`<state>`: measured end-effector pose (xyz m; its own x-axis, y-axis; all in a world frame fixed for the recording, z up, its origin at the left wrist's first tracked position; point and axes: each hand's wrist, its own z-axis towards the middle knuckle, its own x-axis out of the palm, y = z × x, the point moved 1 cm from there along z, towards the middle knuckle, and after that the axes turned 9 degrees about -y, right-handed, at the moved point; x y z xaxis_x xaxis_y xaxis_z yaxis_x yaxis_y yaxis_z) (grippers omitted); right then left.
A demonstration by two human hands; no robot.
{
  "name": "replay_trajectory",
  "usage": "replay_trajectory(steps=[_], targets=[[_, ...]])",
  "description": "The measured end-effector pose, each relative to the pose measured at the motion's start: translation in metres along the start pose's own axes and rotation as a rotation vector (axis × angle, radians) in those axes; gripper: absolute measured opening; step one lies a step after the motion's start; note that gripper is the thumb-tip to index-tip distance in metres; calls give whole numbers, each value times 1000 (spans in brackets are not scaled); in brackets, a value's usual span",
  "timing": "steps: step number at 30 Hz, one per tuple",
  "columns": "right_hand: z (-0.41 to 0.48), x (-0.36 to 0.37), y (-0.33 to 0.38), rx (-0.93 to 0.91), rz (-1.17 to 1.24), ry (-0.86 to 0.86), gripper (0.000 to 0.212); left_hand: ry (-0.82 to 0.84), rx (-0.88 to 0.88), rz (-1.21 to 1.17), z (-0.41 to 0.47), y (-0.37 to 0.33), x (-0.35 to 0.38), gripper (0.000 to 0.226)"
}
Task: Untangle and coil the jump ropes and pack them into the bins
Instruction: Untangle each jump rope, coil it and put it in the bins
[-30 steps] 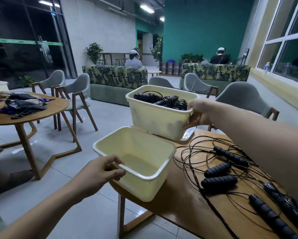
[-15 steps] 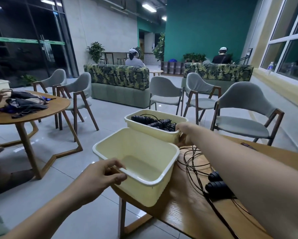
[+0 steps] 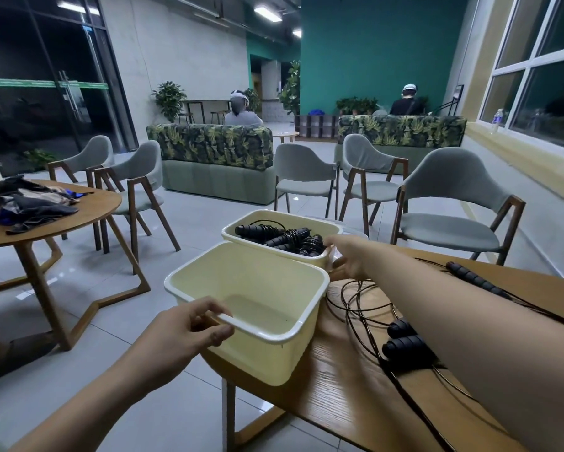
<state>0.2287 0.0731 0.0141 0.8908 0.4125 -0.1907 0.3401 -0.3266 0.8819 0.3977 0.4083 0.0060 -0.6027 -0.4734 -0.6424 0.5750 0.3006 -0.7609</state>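
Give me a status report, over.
Left hand grips near bin at its rim. Right hand holds far bin, packed ropes inside. Loose ropes tangled on table, not yet coiled.

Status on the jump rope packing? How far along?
Partly done.
Done: the far bin holds several coiled ropes.
In hand: the left hand grips the near bin by its rim, and the right hand holds the far bin's corner. The near bin has nothing in it.
Left: loose ropes lie tangled on the table, to be untangled, coiled and packed.
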Motion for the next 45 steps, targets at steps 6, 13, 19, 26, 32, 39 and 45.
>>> replay_trajectory(steps=[6,13,19,26,32,39,45], targets=[[-25,-28,-5,-35,-67,0,52,-47,-23,6,-3,-3,7,17],[-52,-68,-23,-69,-32,-4,58,38,-40,-15,-4,-19,9,23],[-80,-110,-38,-140,-69,-58,38,-14,-19,-24,-9,-47,4,24],[-115,-167,-73,-242,-101,-188,21,14,145,-37,-11,-109,66,12],[-154,-231,-104,-359,-228,-325,20,79,256,-79,-15,-159,142,6],[-174,-283,-145,-361,-313,-449,15,196,277,-47,-4,-187,233,6],[-174,-293,-177,-357,-216,-523,17,239,291,126,38,-189,286,27]])
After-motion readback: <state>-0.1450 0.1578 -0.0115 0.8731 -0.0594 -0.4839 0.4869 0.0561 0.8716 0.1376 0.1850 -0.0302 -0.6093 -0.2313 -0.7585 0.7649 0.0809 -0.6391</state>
